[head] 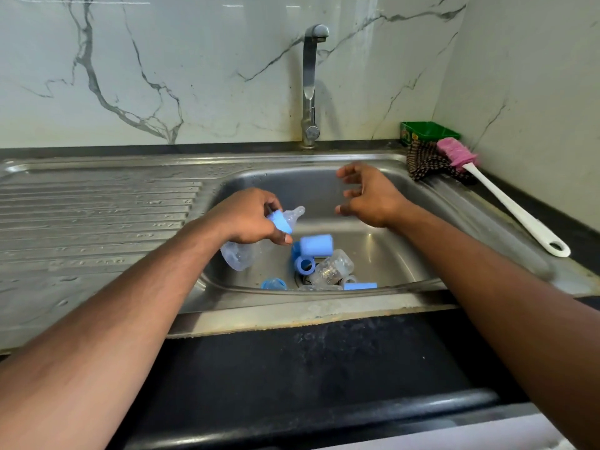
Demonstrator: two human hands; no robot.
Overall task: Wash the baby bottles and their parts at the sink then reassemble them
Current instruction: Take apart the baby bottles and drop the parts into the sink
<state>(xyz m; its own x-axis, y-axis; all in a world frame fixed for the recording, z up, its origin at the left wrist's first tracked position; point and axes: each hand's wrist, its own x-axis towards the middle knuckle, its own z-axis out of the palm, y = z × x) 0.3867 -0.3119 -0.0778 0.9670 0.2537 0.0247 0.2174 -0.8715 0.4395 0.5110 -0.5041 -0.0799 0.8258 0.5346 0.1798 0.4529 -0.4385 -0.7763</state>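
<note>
Left hand (250, 219) gripping clear plastic bottle (238, 254), right hand (370, 196) loosely spread, empty, steel sink (406, 241)

Head camera looks forward and down, close over the sink (373, 177), edges probably wide-angle bent.

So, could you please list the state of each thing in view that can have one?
Steel tap: off, no water visible.
Clear baby bottle with blue collar and teat: assembled, tilted, gripped by left hand.
Right hand: empty, fingers spread.
Second clear bottle: lying in steel sink.
Pink-headed white brush: lying unused.
</note>
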